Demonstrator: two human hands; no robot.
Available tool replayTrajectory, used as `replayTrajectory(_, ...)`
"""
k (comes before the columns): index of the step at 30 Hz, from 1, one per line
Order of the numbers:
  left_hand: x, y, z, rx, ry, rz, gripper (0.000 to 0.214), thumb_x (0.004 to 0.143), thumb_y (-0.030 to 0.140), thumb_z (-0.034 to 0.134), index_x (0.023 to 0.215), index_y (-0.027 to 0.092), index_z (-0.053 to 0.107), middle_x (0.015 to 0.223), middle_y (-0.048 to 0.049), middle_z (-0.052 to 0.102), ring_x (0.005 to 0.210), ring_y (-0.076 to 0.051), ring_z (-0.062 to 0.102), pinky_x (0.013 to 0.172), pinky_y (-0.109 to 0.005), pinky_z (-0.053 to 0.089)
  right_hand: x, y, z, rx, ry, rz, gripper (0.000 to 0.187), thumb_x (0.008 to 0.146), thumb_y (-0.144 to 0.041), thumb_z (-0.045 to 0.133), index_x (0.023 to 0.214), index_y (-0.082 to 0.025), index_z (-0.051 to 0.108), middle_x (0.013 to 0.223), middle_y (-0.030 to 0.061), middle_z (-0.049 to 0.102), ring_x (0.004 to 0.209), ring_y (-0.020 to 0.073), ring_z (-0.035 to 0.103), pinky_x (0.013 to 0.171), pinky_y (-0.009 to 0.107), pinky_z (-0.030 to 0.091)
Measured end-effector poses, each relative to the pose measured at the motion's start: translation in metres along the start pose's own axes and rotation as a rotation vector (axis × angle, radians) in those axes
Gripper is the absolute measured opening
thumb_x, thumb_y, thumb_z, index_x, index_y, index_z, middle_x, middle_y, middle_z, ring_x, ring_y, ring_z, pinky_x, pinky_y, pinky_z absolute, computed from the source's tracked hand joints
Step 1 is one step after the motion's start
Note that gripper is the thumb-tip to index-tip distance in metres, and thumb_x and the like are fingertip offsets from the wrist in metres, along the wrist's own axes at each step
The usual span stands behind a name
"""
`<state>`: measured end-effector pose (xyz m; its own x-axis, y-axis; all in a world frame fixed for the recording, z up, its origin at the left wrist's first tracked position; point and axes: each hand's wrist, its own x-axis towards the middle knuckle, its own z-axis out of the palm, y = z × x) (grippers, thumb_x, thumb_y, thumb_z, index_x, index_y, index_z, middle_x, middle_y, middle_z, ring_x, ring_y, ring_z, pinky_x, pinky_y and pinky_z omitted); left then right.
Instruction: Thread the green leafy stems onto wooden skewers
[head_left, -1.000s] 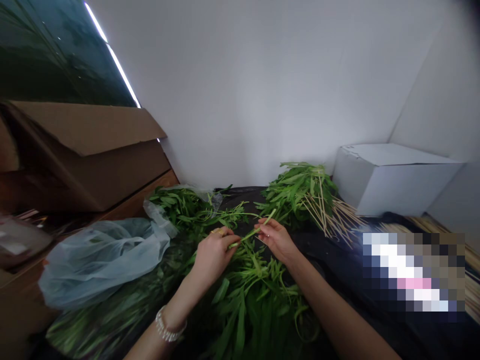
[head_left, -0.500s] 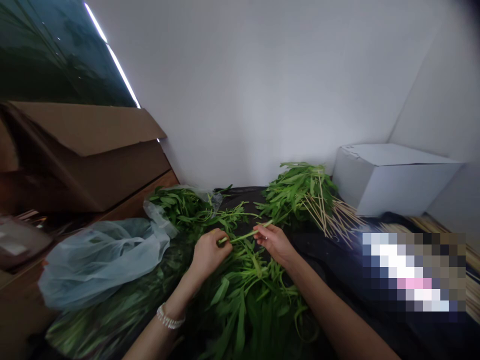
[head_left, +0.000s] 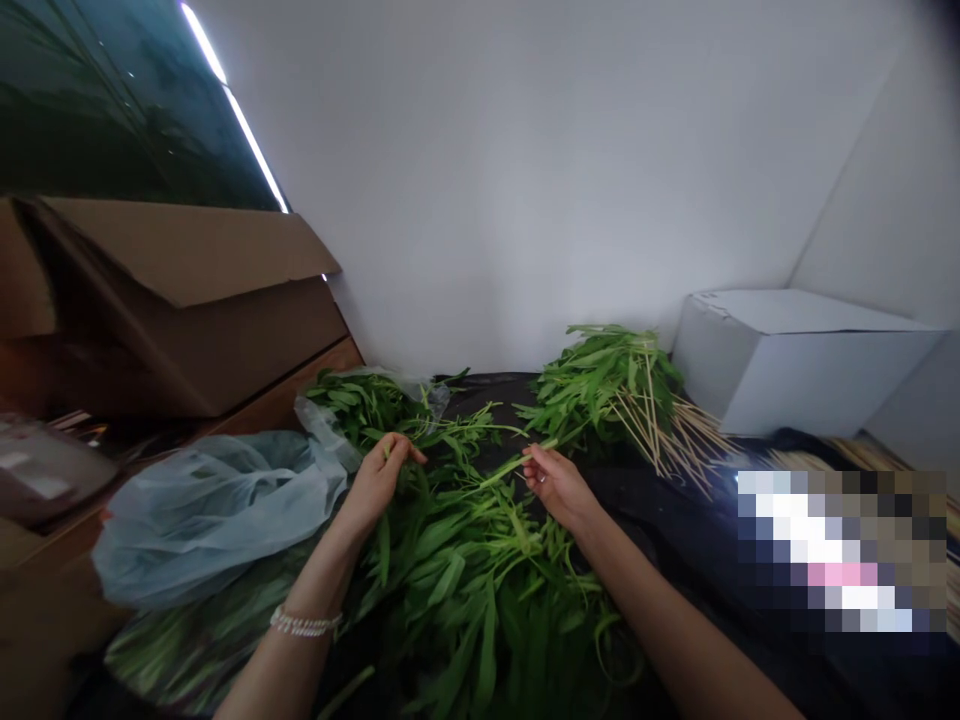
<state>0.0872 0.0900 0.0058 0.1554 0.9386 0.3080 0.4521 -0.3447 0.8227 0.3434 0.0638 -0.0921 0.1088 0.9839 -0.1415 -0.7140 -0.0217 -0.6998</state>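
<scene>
1. Left hand (head_left: pixel 377 480), centre frame, fingers closed on leafy stems in the loose greens (head_left: pixel 465 560); bracelet (head_left: pixel 304 624) on that wrist.
2. Right hand (head_left: pixel 555 485), just right of centre, pinches a single stem (head_left: pixel 517 462) that slants up and right.
3. Greens cover the black sheet (head_left: pixel 660 510) across lower centre.
4. Skewered bunch (head_left: pixel 615 385) lies above the right hand, sticks fanning right.
5. Blue bag (head_left: pixel 210 510) at left; cardboard box (head_left: pixel 187 300) upper left; white box (head_left: pixel 802 360) at right.
</scene>
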Motion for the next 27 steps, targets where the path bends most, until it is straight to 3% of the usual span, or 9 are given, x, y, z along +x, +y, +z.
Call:
replayTrajectory(2, -0.001, 0.004, 0.005, -0.005, -0.041, 0.046, 0.031, 0.088, 0.046, 0.047, 0.078, 0.019, 0.058, 0.086, -0.0049, 0.069, 0.082, -0.018, 0.057, 0.077, -0.029, 0.043, 0.000, 0.001, 0.000, -0.006, 0.005, -0.006, 0.030, 0.060, -0.039, 0.085, 0.073, -0.017, 0.069, 0.063, -0.0010, 0.063, 0.052, 0.0076, 0.053, 0.045, 0.019, 0.041)
replayTrajectory(4, -0.002, 0.008, 0.014, -0.053, -0.091, 0.051, 0.030, 0.088, 0.046, 0.046, 0.078, 0.019, 0.055, 0.084, -0.0047, 0.069, 0.085, -0.019, 0.060, 0.081, -0.030, 0.044, 0.000, 0.000, 0.001, -0.002, 0.008, -0.007, 0.031, 0.058, -0.039, 0.085, 0.072, -0.017, 0.069, 0.061, -0.0022, 0.061, 0.050, 0.0061, 0.050, 0.044, 0.018, 0.041)
replayTrajectory(6, -0.004, 0.011, 0.024, -0.116, -0.158, 0.043, 0.030, 0.089, 0.047, 0.045, 0.077, 0.020, 0.052, 0.068, 0.0001, 0.063, 0.073, -0.017, 0.061, 0.073, -0.029, 0.045, 0.000, -0.002, 0.001, 0.011, 0.008, 0.002, 0.033, 0.056, -0.039, 0.087, 0.072, -0.016, 0.070, 0.060, -0.0031, 0.060, 0.050, 0.0048, 0.049, 0.044, 0.016, 0.041)
replayTrajectory(9, -0.008, 0.014, 0.041, -0.116, -0.222, 0.053, 0.029, 0.089, 0.046, 0.045, 0.078, 0.020, 0.050, 0.054, 0.0069, 0.048, 0.052, -0.012, 0.049, 0.057, -0.024, 0.040, -0.001, -0.004, 0.003, 0.026, 0.008, 0.015, 0.034, 0.054, -0.039, 0.088, 0.072, -0.016, 0.070, 0.060, -0.0030, 0.061, 0.051, 0.0039, 0.050, 0.045, 0.015, 0.041)
replayTrajectory(11, -0.010, 0.015, 0.052, -0.032, -0.235, 0.085, 0.029, 0.086, 0.046, 0.052, 0.075, 0.019, 0.052, 0.055, 0.0066, 0.048, 0.051, -0.011, 0.045, 0.054, -0.023, 0.036, -0.002, -0.005, 0.004, 0.021, 0.010, 0.019, 0.033, 0.054, -0.038, 0.088, 0.071, -0.016, 0.070, 0.061, -0.0027, 0.061, 0.051, 0.0044, 0.050, 0.045, 0.015, 0.041)
replayTrajectory(14, -0.014, 0.017, 0.066, 0.100, -0.257, 0.161, 0.026, 0.077, 0.042, 0.066, 0.070, 0.017, 0.061, 0.063, 0.0028, 0.056, 0.060, -0.013, 0.051, 0.058, -0.024, 0.038, -0.004, -0.005, 0.006, 0.003, 0.007, 0.021, 0.032, 0.056, -0.038, 0.087, 0.071, -0.016, 0.069, 0.061, -0.0020, 0.062, 0.050, 0.0056, 0.051, 0.045, 0.018, 0.041)
replayTrajectory(20, -0.019, 0.019, 0.084, 0.275, -0.179, 0.316, 0.010, 0.080, 0.025, 0.065, 0.082, 0.021, 0.073, 0.076, -0.0026, 0.065, 0.073, -0.016, 0.061, 0.070, -0.028, 0.043, -0.006, -0.004, 0.009, -0.030, -0.012, 0.004, 0.033, 0.057, -0.040, 0.085, 0.073, -0.016, 0.070, 0.062, 0.0000, 0.065, 0.051, 0.0068, 0.053, 0.046, 0.018, 0.040)
replayTrajectory(27, -0.017, 0.014, 0.090, 0.356, -0.089, 0.379, 0.010, 0.082, 0.027, 0.064, 0.083, 0.021, 0.071, 0.080, -0.0034, 0.064, 0.077, -0.017, 0.062, 0.072, -0.027, 0.046, -0.008, -0.002, 0.011, -0.057, -0.048, 0.008, 0.034, 0.057, -0.041, 0.085, 0.073, -0.016, 0.070, 0.063, 0.0008, 0.067, 0.051, 0.0080, 0.054, 0.047, 0.020, 0.039)
